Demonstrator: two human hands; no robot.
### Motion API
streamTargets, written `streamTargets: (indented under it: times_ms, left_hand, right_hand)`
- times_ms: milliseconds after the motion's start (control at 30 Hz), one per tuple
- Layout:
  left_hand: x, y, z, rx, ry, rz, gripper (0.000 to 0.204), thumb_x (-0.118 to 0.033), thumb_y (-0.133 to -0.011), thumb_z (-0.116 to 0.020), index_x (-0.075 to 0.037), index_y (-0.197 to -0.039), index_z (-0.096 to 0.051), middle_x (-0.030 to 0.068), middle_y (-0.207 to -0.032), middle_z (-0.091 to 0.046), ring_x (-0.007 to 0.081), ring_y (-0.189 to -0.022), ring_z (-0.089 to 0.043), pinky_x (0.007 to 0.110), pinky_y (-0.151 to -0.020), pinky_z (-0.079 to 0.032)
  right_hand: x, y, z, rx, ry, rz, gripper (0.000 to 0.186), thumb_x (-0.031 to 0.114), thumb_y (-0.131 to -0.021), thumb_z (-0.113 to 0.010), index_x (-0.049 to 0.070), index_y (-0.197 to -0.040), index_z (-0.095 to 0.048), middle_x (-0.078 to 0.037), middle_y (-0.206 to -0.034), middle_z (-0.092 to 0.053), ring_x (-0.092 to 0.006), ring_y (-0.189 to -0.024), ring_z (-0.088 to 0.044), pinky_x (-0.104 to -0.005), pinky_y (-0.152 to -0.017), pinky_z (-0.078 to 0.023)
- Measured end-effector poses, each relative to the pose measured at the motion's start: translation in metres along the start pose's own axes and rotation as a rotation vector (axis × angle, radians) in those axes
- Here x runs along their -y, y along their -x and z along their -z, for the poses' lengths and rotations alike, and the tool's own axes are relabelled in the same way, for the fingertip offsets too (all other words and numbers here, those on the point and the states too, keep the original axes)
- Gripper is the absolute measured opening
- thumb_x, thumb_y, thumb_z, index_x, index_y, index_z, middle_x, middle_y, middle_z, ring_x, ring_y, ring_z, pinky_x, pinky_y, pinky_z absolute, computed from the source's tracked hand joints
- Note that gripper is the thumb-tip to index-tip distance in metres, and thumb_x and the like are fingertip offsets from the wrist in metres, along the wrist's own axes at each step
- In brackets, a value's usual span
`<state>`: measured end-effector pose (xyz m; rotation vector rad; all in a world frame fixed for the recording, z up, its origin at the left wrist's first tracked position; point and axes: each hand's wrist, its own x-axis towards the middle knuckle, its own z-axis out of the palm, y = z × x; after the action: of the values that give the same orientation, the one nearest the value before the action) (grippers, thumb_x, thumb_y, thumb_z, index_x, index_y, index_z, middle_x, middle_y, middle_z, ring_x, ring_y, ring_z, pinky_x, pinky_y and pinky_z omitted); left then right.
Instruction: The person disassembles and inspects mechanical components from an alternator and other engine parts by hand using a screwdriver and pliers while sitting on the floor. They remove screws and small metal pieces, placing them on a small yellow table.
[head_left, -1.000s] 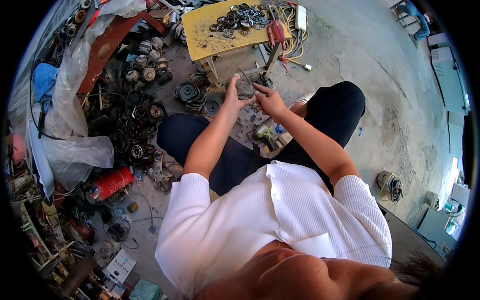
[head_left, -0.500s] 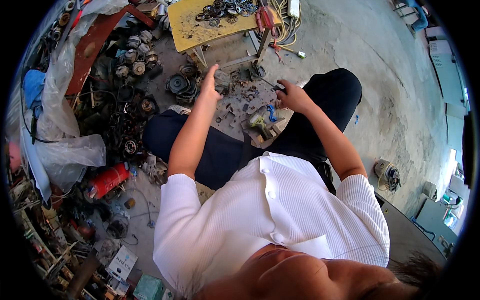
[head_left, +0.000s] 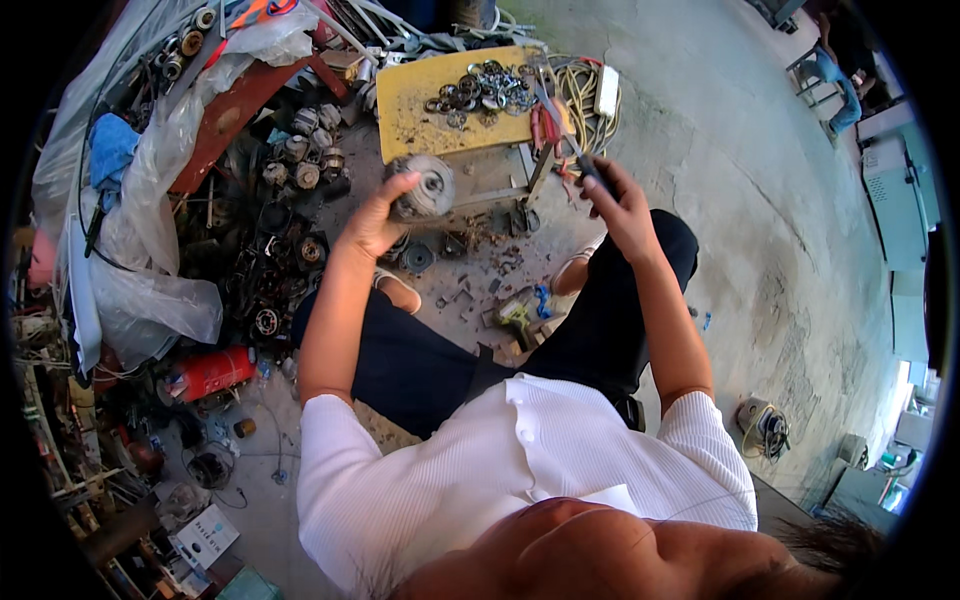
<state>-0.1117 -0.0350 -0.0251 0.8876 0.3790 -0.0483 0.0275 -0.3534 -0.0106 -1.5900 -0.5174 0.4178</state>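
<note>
My left hand (head_left: 375, 225) grips a dusty round grey metal part (head_left: 427, 184) with a hole in its face, slightly blurred. My right hand (head_left: 622, 208) is closed on a dark-handled tool (head_left: 588, 164), its metal tip angled up and left over the table's edge. The yellow table (head_left: 410, 115) carries several dark and silver rings (head_left: 480, 92), with red-handled tools (head_left: 543, 125) at its right. Below my hands, metal scraps, round parts (head_left: 418, 255) and a green-and-black power tool (head_left: 512, 318) lie on the floor.
Piled parts (head_left: 262, 260), clear plastic sheeting (head_left: 160, 285) and a red cylinder (head_left: 215, 375) crowd the left. Coiled cables (head_left: 598, 120) lie right of the table, a corded machine (head_left: 763, 428) at lower right. A person (head_left: 840, 90) in blue is at the far upper right.
My hands have moved apart: the left now raises the round part to the left, the right lifts the tool up and right. The table appears lower in the picture than half a second ago.
</note>
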Motion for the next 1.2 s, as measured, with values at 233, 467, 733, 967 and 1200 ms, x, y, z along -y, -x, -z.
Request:
streamTargets:
  times_ms: [233, 467, 733, 967, 1200]
  left_hand:
    - [-0.057, -0.037, 0.029, 0.079, 0.260, -0.326, 0.070, -0.038, -0.079, -0.074, -0.003, -0.133, -0.047, 0.0155, -0.129, -0.056, 0.0353, -0.119, -0.054, 0.050, -0.101, -0.045]
    - [-0.080, -0.045, 0.049, -0.114, 0.517, -0.191, 0.064, -0.042, -0.076, -0.076, -0.011, -0.127, -0.052, 0.0130, -0.125, -0.057, 0.0318, -0.116, -0.054, 0.049, -0.098, -0.044]
    - [-0.082, -0.057, 0.041, -0.316, 0.679, -0.104, 0.070, -0.046, -0.071, -0.078, -0.009, -0.124, -0.054, 0.0129, -0.124, -0.056, 0.0332, -0.120, -0.048, 0.047, -0.106, -0.032]
    - [-0.077, -0.066, 0.037, -0.268, 0.688, -0.080, 0.069, -0.043, -0.067, -0.082, -0.012, -0.122, -0.055, 0.0128, -0.123, -0.056, 0.0328, -0.118, -0.046, 0.049, -0.103, -0.034]
    - [-0.072, -0.064, 0.035, -0.296, 0.664, -0.070, 0.070, -0.044, -0.068, -0.082, -0.012, -0.124, -0.053, 0.0133, -0.124, -0.055, 0.0332, -0.118, -0.046, 0.049, -0.101, -0.035]
  right_hand:
    - [0.043, -0.090, -0.026, -0.162, 0.041, 0.256, 0.042, 0.016, -0.096, -0.057, 0.001, -0.134, -0.049, -0.003, -0.098, -0.062, -0.0088, -0.078, -0.057, -0.0233, -0.070, -0.047]
    - [-0.028, -0.088, -0.106, -0.002, 0.717, 0.375, 0.047, 0.008, -0.085, -0.060, 0.010, -0.132, -0.055, -0.020, -0.099, -0.060, -0.0359, -0.090, -0.061, -0.0422, -0.077, -0.050]
    - [-0.063, -0.089, -0.137, -0.137, 0.871, 0.359, 0.046, 0.005, -0.083, -0.059, 0.010, -0.129, -0.058, -0.017, -0.095, -0.056, -0.0355, -0.085, -0.060, -0.0436, -0.072, -0.050]
    - [-0.064, -0.096, -0.109, -0.299, 0.901, 0.323, 0.041, 0.009, -0.087, -0.059, 0.011, -0.128, -0.060, -0.019, -0.099, -0.059, -0.0364, -0.092, -0.061, -0.0411, -0.083, -0.048]
    - [-0.051, -0.095, -0.099, -0.359, 0.785, 0.290, 0.039, 0.008, -0.087, -0.058, 0.009, -0.125, -0.062, -0.022, -0.104, -0.059, -0.0383, -0.100, -0.061, -0.0421, -0.086, -0.049]
